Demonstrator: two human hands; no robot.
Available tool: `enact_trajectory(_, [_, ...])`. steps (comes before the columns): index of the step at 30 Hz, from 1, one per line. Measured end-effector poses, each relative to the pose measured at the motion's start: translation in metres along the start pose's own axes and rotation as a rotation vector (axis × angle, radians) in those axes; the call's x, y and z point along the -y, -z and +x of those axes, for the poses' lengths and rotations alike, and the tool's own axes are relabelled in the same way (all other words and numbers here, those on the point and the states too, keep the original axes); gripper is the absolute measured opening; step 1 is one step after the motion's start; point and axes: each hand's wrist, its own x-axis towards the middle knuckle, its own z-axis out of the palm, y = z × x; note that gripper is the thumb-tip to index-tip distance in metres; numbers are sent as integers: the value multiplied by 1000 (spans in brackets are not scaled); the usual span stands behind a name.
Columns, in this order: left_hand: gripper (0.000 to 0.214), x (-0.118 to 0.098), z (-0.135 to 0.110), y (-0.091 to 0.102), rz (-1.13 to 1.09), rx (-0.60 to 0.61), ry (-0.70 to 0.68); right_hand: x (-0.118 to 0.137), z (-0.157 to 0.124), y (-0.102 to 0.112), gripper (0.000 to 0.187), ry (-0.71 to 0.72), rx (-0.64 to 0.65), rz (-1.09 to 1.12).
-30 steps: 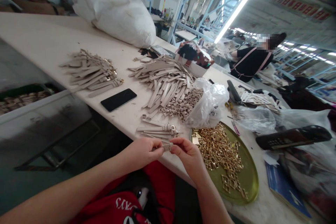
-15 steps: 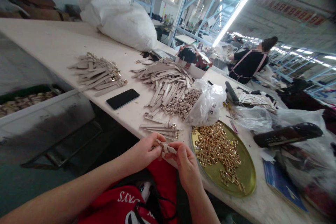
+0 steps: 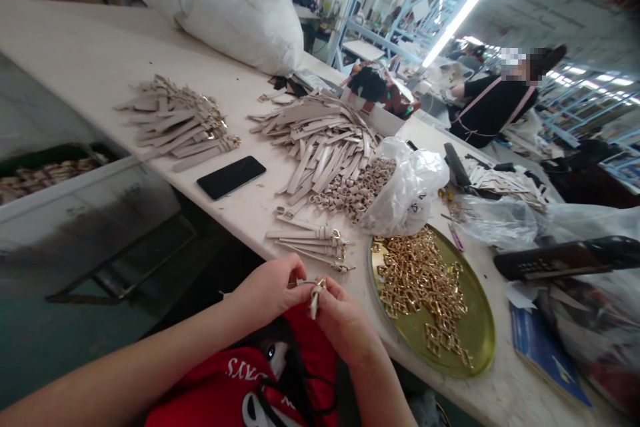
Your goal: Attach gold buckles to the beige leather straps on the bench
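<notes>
Between my two hands is a light grey strap (image 3: 315, 298) with a gold buckle at its end. My left hand (image 3: 277, 283) pinches one part of the strap, and my right hand (image 3: 345, 320) grips the buckle end. Part of the strap is hidden by my fingers. Just beyond my hands, several buckled straps (image 3: 310, 242) lie on the table edge. A round gold tray (image 3: 477, 333) heaped with gold buckles (image 3: 425, 273) stands to the right. Small grey loops (image 3: 355, 193) are piled behind, beside a larger pile of loose straps (image 3: 320, 140).
A black phone (image 3: 231, 177) lies near the front edge, by a pile of buckled straps (image 3: 175, 120). A clear plastic bag (image 3: 407, 187) sits behind the tray. At the right are a black long object (image 3: 565, 257) and a blue booklet (image 3: 545, 353). A person (image 3: 493, 110) works farther back.
My right hand has turned and drawn closer to my left. The strap piece now points downward with its gold buckle showing. The view has shifted slightly.
</notes>
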Motion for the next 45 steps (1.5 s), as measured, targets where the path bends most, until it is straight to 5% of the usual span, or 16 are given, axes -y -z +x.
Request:
enact_trajectory(6, [25,1,-1,5,-265,212,-16,1,5,8,25,194,-222,-195])
enact_trajectory(11, [24,-2,-4,0,-291,202,-30,-2,1,8,23,412,-399,-573])
enact_trajectory(16, [30,-2,-7,-8,-281,250,-14,-5,-12,16,14,334,-287,-858])
enact_trajectory(22, [35,8,-16,-9,-327,373,42,-22,-22,17,10,448,-360,-1011])
enact_trajectory(34, [32,6,-37,-22,-463,385,177,-20,-48,13,10,414,-102,-1277])
enact_trajectory(41, [27,12,-43,-25,-386,352,142,-13,-53,6,14,483,18,-1559])
enact_trajectory(45, [30,13,-46,-27,-341,378,147,-13,-55,5,13,389,58,-1477])
